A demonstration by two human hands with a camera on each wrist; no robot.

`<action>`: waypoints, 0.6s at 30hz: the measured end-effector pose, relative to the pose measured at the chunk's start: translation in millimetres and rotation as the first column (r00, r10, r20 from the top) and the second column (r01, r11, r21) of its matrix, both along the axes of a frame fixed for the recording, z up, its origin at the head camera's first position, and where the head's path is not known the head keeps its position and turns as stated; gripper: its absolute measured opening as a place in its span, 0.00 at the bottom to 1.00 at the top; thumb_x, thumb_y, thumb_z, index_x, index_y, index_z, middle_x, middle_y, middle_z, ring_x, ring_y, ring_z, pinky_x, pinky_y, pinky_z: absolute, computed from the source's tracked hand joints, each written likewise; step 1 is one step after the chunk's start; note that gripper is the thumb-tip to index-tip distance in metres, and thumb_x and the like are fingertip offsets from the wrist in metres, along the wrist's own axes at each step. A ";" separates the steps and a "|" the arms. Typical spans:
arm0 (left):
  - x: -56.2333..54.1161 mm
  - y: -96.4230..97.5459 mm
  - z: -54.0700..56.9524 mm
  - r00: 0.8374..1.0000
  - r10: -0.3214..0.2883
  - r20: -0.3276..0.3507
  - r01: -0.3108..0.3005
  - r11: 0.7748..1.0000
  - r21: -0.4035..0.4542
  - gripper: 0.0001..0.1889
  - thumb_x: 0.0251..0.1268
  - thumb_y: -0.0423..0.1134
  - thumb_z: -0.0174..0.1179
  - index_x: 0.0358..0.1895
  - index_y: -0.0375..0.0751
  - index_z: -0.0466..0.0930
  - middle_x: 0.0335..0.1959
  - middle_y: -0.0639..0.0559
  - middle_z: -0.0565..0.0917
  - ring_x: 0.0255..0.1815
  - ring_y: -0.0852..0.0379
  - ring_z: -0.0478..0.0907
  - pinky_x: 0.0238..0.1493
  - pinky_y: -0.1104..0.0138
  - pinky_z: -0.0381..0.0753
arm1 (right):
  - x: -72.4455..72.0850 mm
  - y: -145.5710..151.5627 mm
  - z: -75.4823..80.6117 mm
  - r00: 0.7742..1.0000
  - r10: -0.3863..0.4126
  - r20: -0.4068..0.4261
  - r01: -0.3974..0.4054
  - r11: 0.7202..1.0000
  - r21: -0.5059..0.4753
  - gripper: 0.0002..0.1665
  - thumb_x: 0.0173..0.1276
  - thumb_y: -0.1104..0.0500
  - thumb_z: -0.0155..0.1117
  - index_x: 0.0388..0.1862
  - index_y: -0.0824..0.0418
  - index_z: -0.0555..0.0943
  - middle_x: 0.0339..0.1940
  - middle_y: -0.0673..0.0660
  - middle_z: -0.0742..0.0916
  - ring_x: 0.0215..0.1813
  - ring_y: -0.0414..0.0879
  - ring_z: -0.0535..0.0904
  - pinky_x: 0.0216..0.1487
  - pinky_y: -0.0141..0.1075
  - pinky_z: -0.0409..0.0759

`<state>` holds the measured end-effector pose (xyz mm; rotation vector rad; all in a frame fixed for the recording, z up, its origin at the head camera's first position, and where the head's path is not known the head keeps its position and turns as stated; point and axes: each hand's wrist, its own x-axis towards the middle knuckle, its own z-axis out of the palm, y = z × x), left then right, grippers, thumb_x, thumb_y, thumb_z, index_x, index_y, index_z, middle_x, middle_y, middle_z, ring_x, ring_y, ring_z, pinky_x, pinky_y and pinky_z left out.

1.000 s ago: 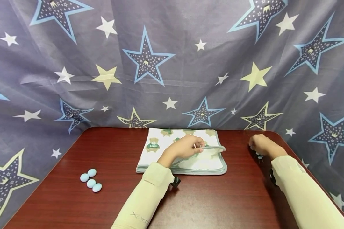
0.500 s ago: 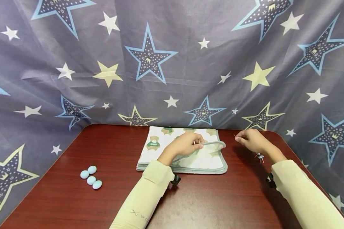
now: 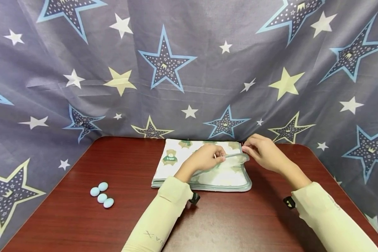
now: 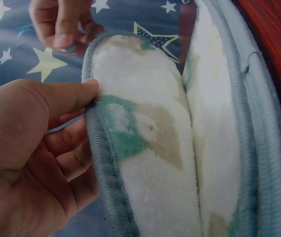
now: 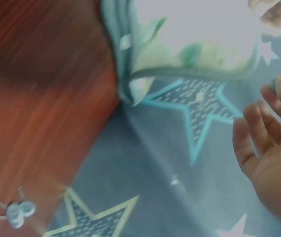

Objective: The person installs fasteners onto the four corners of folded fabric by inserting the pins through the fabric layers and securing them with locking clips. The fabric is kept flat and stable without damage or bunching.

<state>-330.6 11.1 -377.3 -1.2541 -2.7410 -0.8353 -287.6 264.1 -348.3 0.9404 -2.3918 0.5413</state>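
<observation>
My left hand (image 3: 202,160) pinches the raised edge of a folded white blanket (image 3: 171,173) printed with teddy bears and trimmed in grey-blue. In the left wrist view, its thumb presses the trim while the layers beneath stay on the table. Just right of the lifted corner, my right hand (image 3: 266,154) holds a small blue-headed pin (image 4: 68,49) between thumb and fingers. Only its blue head shows there; the shaft is hidden. In the right wrist view, several similar pins (image 5: 18,213) lie together on the table, heads bluish and shafts pale.
Several pale-blue egg-shaped pieces (image 3: 102,198) lie at the left of the dark red wooden table (image 3: 239,220). A star-patterned grey curtain (image 3: 208,84) hangs right behind the table's far edge.
My right hand has lifted away from the loose pins at the right and moved left to the blanket's raised corner, carrying one pin. The left hand has stayed on the edge.
</observation>
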 end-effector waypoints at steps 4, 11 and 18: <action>-0.3 -1.9 1.3 1.000 0.011 0.010 -0.012 1.000 0.022 0.05 0.72 0.39 0.63 0.43 0.44 0.86 0.31 0.56 0.85 0.33 0.62 0.79 0.40 0.68 0.77 | 8.8 -15.7 4.6 0.999 0.024 -0.037 -0.023 0.999 0.024 0.04 0.66 0.65 0.73 0.33 0.59 0.85 0.43 0.57 0.84 0.45 0.50 0.78 0.47 0.44 0.77; -2.3 -5.4 3.2 1.000 0.012 -0.005 -0.011 0.998 0.059 0.05 0.72 0.39 0.64 0.43 0.44 0.86 0.30 0.56 0.85 0.31 0.63 0.79 0.40 0.68 0.77 | 17.6 -34.5 6.1 0.999 0.016 -0.045 -0.011 0.993 0.118 0.04 0.66 0.57 0.74 0.33 0.55 0.86 0.54 0.59 0.83 0.54 0.58 0.74 0.55 0.54 0.71; -1.1 -8.0 9.6 1.000 0.012 -0.011 -0.011 0.997 0.072 0.05 0.73 0.41 0.63 0.42 0.46 0.86 0.31 0.57 0.86 0.32 0.63 0.79 0.41 0.67 0.77 | 17.6 -43.1 1.9 0.999 0.023 -0.028 -0.018 0.986 0.169 0.06 0.66 0.55 0.75 0.31 0.54 0.87 0.59 0.60 0.81 0.57 0.59 0.73 0.56 0.56 0.69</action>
